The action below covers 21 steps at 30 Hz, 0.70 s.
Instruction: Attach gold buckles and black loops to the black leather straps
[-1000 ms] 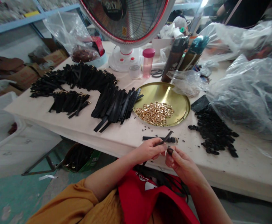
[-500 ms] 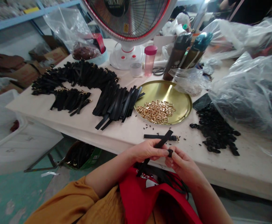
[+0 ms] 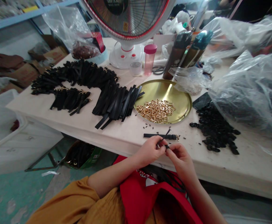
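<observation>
My left hand pinches a thin black strap at the table's near edge; its tip pokes up past my fingers. My right hand meets it, fingers closed on a small black loop at the strap. Just beyond my fingers a finished black strap with a gold buckle lies flat on the table. A gold round tray with a heap of gold buckles sits behind it. Black loops are piled to the right, loose black straps to the left.
A fan stands at the back with a pink cup and two bottles. Clear plastic bags fill the right side. Finished straps stretch across the left. A white bin and a green box sit below the table.
Both hands rose slightly toward the table edge. The strap has slid down through my left fingers, so less of it sticks up than before.
</observation>
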{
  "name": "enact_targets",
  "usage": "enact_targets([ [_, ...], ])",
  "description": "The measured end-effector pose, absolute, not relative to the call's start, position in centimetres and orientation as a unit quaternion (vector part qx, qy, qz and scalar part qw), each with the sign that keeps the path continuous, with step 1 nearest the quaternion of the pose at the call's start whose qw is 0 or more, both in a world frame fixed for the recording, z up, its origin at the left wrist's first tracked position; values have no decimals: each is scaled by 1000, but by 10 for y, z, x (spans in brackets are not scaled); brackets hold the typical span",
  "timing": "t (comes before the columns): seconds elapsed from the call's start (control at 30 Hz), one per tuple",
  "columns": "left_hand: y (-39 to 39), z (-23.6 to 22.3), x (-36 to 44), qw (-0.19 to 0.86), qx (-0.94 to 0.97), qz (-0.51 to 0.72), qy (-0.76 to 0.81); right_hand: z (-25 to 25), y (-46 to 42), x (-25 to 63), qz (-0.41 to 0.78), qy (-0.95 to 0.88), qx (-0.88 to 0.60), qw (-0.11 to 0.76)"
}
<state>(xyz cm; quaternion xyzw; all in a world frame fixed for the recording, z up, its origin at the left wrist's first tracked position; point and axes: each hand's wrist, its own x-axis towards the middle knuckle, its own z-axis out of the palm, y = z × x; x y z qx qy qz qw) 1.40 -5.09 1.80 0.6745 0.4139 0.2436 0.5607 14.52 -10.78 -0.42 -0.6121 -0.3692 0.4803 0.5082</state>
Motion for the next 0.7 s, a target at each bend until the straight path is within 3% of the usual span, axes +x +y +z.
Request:
enact_targets([
  [0.3, -59, 19, 16, 457, 776, 227, 371, -16, -108, 149, 484, -326, -624, 519],
  [0.5, -55, 9, 20, 512, 703, 249, 426, -24, -112, 148, 544, -276, -592, 527],
  [0.7, -54, 7, 24, 585, 581, 266, 500, -25, -113, 149, 505, -384, -587, 503],
])
